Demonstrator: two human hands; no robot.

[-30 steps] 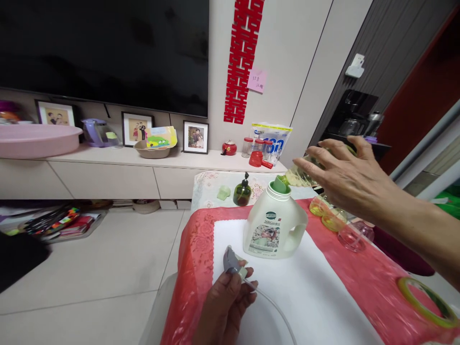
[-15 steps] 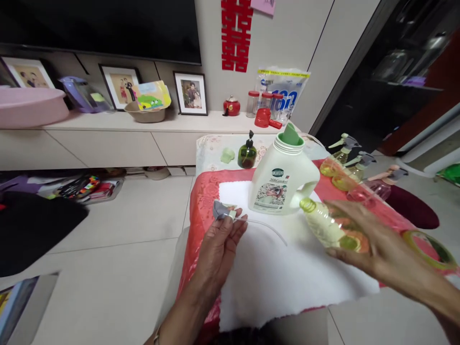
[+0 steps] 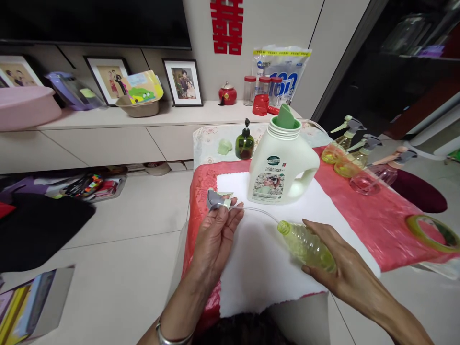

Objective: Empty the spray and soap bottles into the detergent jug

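My left hand point(image 3: 219, 230) is closed on a grey and white spray trigger head point(image 3: 218, 200), whose thin clear tube point(image 3: 257, 210) curves out to the right. My right hand point(image 3: 338, 258) is wrapped around a ribbed yellow-green clear bottle point(image 3: 305, 244), tilted with its mouth to the left. The free end of the tube meets the bottle's mouth; whether it is inside I cannot tell. Behind them a large white detergent jug point(image 3: 283, 167) with a green spout stands on a white cloth point(image 3: 258, 263).
Spray bottles point(image 3: 348, 163) stand at the table's right on red sheeting point(image 3: 359, 211), near a roll of tape point(image 3: 433, 232). A green pump bottle point(image 3: 245, 143) and a pale green piece point(image 3: 224, 146) sit at the back. Beyond is a white cabinet point(image 3: 118, 143).
My right hand has brought the bottle left and toward me, so its mouth now meets the tube's end. My left hand keeps hold of the spray head. The view has shifted slightly.
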